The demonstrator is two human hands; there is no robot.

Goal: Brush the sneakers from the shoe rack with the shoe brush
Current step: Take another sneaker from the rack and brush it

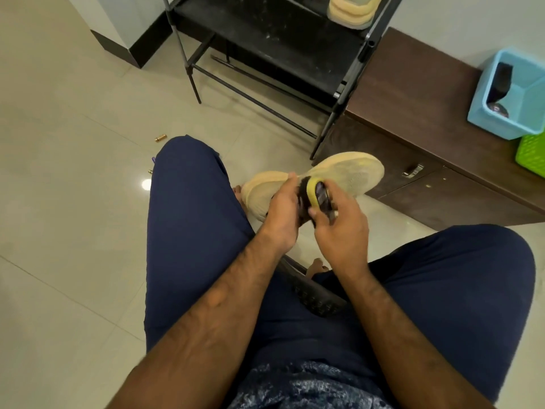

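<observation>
Both hands meet between the person's knees, above the tiled floor [73, 143]. The left hand [281, 214] grips a pale yellow sneaker [348, 172] round its narrow middle, fingers curled over the edge of the sole, which is turned up toward the camera. The sneaker's wider end points toward the brown cabinet [413, 98] and its narrower end toward the left knee. The right hand [342, 228] holds the shoe brush [314, 191] (yellow band, dark body) with thumb and curled fingers closed round it. The brush lies against the sneaker's middle, just beside the left hand's fingertips. Its bristles are too dark and blurred to make out.

Behind them stands the black shoe rack [265, 39], and a second sneaker [351, 10] of the same colour sits on an upper shelf at the top edge of the view. A blue basket [483, 113] rests on the cabinet with something dark inside, and a green basket [530, 152] touches it on the near side.
</observation>
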